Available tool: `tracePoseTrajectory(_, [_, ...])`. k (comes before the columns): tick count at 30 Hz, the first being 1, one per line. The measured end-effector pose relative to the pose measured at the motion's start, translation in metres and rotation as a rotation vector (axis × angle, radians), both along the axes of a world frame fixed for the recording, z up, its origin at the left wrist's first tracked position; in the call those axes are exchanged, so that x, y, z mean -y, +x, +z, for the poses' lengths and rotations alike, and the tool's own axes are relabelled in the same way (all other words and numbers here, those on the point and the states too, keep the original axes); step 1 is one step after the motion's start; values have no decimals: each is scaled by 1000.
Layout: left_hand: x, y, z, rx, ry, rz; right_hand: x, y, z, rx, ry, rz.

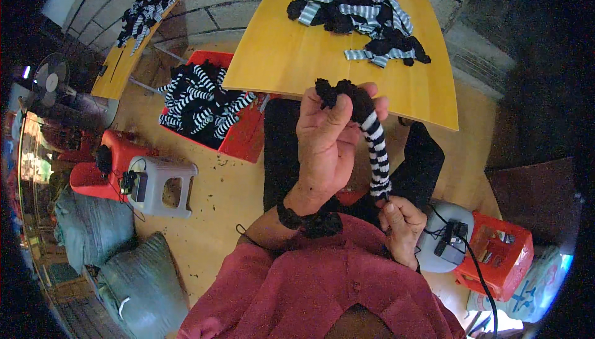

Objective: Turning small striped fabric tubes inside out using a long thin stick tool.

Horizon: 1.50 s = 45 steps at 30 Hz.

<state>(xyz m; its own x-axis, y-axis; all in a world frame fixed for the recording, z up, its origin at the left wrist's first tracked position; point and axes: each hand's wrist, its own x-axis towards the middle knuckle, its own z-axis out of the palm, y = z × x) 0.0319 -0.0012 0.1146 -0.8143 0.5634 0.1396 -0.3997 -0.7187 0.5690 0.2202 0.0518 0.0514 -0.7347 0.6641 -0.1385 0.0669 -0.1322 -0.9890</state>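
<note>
A plush tube with black-and-white stripes (pixel 376 150) and a fuzzy black end hangs between my two hands, above my lap. The black end is pinched between thumb and fingers of my left hand (pixel 328 144), which is raised near the table's front edge. Lower down, my right hand (pixel 403 224) is closed round the narrow striped end. Something thin and dark shows there between tube and fingers; I cannot make out what it is. A black fuzzy band (pixel 310 221) circles my left wrist.
Flat striped pieces with black ends (pixel 372 13) are heaped on the yellow table (pixel 273 48). At its left, a red crate (pixel 245 144) holds striped tubes. Grey stools (pixel 180 168) (pixel 443 246), red stools (pixel 118 159) (pixel 502 255), cables and stuffed sacks (pixel 145 280) stand around me.
</note>
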Motion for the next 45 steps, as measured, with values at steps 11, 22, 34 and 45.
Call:
tracePoseTrajectory(11, [3,14,-1,-39,122,-25,5,-13,3,-98,39,-1])
tracePoseTrajectory(22, [3,15,-11,-159,-41,26,-5,-14,5,-80,101,8])
tracePoseTrajectory(34, [8,5,8,-60,11,-116,-12,-15,10,-103,-37,152])
tracePoseTrajectory(45, [9,-7,1,-53,-47,154,7,-13,1,-92,99,17])
